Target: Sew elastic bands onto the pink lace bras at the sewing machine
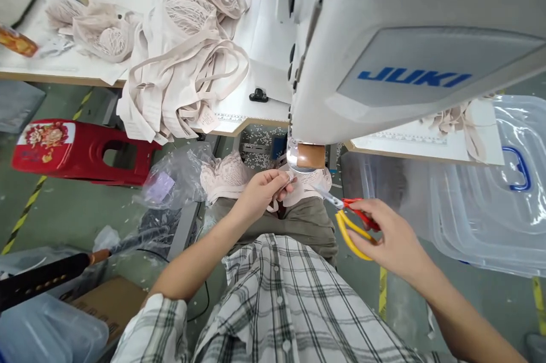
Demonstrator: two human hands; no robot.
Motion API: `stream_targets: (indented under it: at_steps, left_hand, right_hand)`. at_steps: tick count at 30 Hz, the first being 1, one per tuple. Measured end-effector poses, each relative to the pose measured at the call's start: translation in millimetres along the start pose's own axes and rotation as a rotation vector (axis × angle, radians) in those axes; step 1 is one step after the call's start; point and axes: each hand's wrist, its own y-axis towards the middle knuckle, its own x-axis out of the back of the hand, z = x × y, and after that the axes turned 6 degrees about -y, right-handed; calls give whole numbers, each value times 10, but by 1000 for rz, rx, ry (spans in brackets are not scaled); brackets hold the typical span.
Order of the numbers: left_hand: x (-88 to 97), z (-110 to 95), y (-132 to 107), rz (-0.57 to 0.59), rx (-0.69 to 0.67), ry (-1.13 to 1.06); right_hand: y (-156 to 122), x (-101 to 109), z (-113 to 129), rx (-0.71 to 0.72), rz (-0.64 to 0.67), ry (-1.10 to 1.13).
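Note:
A pale pink lace bra (pixel 226 178) lies across my lap, its two cups to either side of my left hand. My left hand (pixel 271 186) pinches the middle of the bra, fingers closed on the fabric just below the sewing machine head. In my right hand (pixel 386 235) is a pair of scissors (pixel 347 203) with one red and one yellow handle. The scissor blades point up and left toward the right cup, and their tips lie close to it. Whether the blades touch the fabric I cannot tell.
A white sewing machine (pixel 401 61) hangs over the work. More bras (pixel 183 56) are heaped on the table at left. Below stand a red stool (pixel 85 149), a plastic bag (pixel 174 181) and, at right, a clear lidded bin (pixel 486 203).

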Motion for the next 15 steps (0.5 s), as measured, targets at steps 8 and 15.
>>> stream_targets:
  at_steps: [8,15]
  left_hand:
    - [-54,29,-27,-21,-56,210]
    - [8,61,-13,-52,-6,174]
  right_hand:
    - [265,-250,231,112,0,-26]
    - [251,-245,200,28,86,56]
